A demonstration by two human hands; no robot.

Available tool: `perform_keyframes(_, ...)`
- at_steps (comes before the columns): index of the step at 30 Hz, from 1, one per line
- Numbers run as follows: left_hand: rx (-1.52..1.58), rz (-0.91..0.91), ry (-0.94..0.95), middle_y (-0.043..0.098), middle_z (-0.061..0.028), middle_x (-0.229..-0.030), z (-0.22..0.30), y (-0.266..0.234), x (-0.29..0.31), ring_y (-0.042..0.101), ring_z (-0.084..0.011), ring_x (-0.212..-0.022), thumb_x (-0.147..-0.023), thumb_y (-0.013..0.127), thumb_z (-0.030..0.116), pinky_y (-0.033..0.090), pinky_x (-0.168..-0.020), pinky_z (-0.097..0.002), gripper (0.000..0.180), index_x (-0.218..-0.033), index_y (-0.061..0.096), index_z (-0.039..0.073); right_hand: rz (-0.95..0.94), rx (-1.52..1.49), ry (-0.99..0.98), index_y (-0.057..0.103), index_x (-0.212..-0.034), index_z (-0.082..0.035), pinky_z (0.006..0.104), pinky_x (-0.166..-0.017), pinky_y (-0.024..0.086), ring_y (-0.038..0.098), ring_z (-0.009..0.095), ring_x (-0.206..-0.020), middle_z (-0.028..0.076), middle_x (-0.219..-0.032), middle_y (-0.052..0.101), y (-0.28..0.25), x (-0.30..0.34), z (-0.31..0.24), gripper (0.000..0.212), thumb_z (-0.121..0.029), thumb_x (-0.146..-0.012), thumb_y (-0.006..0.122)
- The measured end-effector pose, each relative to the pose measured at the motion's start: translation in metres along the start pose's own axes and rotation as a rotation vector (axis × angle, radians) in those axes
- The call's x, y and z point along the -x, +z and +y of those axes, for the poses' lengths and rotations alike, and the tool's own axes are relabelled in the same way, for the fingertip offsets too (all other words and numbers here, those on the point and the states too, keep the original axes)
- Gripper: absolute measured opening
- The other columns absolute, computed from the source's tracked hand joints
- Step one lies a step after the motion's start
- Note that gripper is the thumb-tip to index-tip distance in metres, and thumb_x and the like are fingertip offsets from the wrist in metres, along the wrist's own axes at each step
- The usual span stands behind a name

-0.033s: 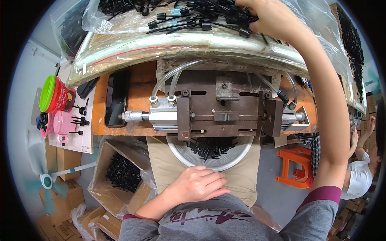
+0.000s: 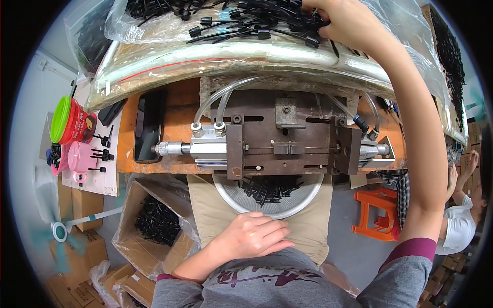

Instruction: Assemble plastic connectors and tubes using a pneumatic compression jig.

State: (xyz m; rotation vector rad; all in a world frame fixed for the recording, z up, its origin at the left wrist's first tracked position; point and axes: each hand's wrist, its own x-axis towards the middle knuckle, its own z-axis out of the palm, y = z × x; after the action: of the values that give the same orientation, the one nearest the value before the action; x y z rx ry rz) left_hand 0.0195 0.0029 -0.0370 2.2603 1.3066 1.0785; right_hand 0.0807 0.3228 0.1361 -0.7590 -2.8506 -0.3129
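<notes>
At the top, my right hand (image 2: 345, 21) reaches into a heap of thin black plastic stems with knobbed ends (image 2: 257, 23). Its thumb and fingers close round some of them; the fingertips are partly covered. My left hand (image 2: 252, 234) lies flat and relaxed just below the rim of a pale basin (image 2: 280, 211), with nothing in it. More black stems (image 2: 269, 189) fill the basin on my lap. Between my hands and the heap stands a brown metal fixture (image 2: 267, 131). A small metal block (image 2: 288, 148) sits at its middle, with a silver cylinder (image 2: 208, 152) on its left side.
Clear plastic sheeting (image 2: 205, 56) lies under the heap. On the left are a dark phone-like slab (image 2: 149, 126), a pink cup (image 2: 81, 156), a red tub (image 2: 82, 123) and an open carton (image 2: 126, 241) of black stems. An orange stool (image 2: 377, 213) and another person (image 2: 462, 226) are at right.
</notes>
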Motion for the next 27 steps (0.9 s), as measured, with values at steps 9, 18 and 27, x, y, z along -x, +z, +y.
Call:
perform_keyframes(9,0.007,0.003,-0.008,0.072,-0.0022,-0.083,0.000,0.000,0.003,0.066,-0.0124,-0.065,-0.075,0.081,0.028,0.050,-0.056,-0.0227,0.023,-0.080,0.071,0.008,0.267,-0.222,0.179,0.066,-0.083,0.005,0.0371,-0.061,0.047,0.061,0.027,-0.068,0.013,-0.073,0.062,-0.014,0.007,0.016,0.022,-0.007,-0.069,0.078)
perform_keyframes(18,-0.009,0.200,0.004,0.072,-0.0036,-0.087,0.004,-0.019,-0.014,0.067,-0.0121,-0.070,-0.074,0.081,0.020,0.050,-0.058,-0.0218,0.022,-0.088,0.073,0.006,0.341,-1.251,0.438,0.070,-0.105,-0.004,0.0219,-0.052,0.036,0.048,0.005,-0.055,-0.002,-0.062,0.053,-0.009,0.052,0.047,0.029,-0.028,-0.088,0.070)
perform_keyframes(27,-0.067,0.448,-0.036,0.068,-0.0174,-0.107,0.003,-0.060,-0.055,0.069,-0.0275,-0.090,-0.067,0.080,-0.001,0.057,-0.072,-0.0335,0.044,-0.110,0.069,-0.002,-0.151,-1.973,0.656,0.064,-0.091,0.000,0.0220,-0.041,0.043,0.057,0.009,-0.048,0.005,-0.073,0.065,0.017,0.150,-0.107,0.017,-0.016,-0.089,0.071)
